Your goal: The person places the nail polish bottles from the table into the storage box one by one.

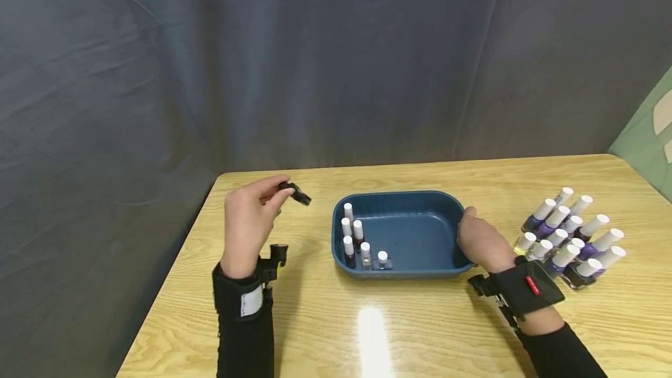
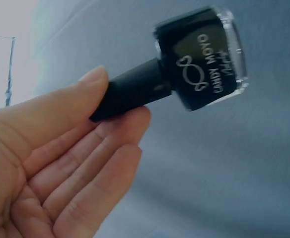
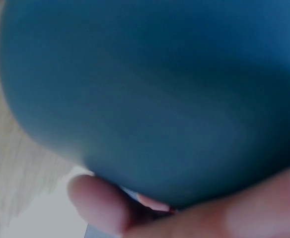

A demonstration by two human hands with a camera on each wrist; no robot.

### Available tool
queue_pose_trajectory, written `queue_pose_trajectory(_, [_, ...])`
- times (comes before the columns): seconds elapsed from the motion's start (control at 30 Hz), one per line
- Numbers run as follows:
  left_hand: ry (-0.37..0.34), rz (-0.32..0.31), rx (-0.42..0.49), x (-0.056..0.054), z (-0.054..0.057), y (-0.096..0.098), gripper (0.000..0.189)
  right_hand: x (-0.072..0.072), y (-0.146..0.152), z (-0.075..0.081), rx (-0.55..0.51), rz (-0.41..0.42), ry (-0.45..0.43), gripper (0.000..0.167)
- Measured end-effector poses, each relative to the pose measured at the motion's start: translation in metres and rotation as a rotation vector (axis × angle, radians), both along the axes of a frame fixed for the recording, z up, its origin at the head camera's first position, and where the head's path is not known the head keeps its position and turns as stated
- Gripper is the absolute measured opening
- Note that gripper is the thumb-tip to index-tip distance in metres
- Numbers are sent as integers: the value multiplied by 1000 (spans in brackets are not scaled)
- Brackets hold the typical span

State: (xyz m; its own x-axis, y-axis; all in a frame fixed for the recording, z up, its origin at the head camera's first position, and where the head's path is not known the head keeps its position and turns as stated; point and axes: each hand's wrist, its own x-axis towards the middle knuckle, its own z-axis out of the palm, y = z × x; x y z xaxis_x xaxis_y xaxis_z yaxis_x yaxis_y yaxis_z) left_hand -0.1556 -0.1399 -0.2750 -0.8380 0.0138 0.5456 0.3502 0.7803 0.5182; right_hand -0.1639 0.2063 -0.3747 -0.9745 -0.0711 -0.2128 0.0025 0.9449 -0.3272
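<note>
My left hand (image 1: 247, 223) is raised left of the blue tray (image 1: 420, 232), pinching a black nail polish bottle (image 1: 297, 192) by its cap between thumb and fingers. In the left wrist view the bottle (image 2: 199, 59) shows white lettering and dark glass. My right hand (image 1: 484, 242) grips the tray's right end at the rim. Close up in the right wrist view, its fingertip (image 3: 98, 203) lies against the tray (image 3: 135, 99); the rest of that grip is hidden. Inside the tray, several white-capped nail polish bottles (image 1: 349, 249) stand at the left end.
Many more white-capped nail polish bottles (image 1: 566, 255) stand in a cluster right of my right hand, partly hidden by the wrist strap. A wooden table (image 1: 315, 331) carries everything. Behind its far edge hangs a dark grey curtain (image 1: 341, 63).
</note>
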Motion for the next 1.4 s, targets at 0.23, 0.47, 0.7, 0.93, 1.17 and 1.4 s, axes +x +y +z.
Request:
queue_pose_trajectory(0.23, [-76,-178,-135,-29,-10,44,24,2,0,-7,0,5,1,52])
queue_pose_trajectory(0.47, [-140,-316,-345,-47,-18,72,16,0,-2,-6,-1,-10,0,51])
queue_pose_trajectory(0.7, [-211,-393,-465,-63,-22,79,13,-2,-1,-6,8,-16,-9,51])
queue_pose_trajectory(0.93, [-270,-472,-499,-75,-27,83,15,-2,1,-5,11,-17,10,48])
queue_pose_trajectory(1.17, [-336,-529,-538,-83,-37,86,16,-1,1,-5,16,3,49,46])
queue_pose_trajectory(1.4, [-406,-549,-546,-86,-43,86,17,-1,2,-3,17,8,45,47])
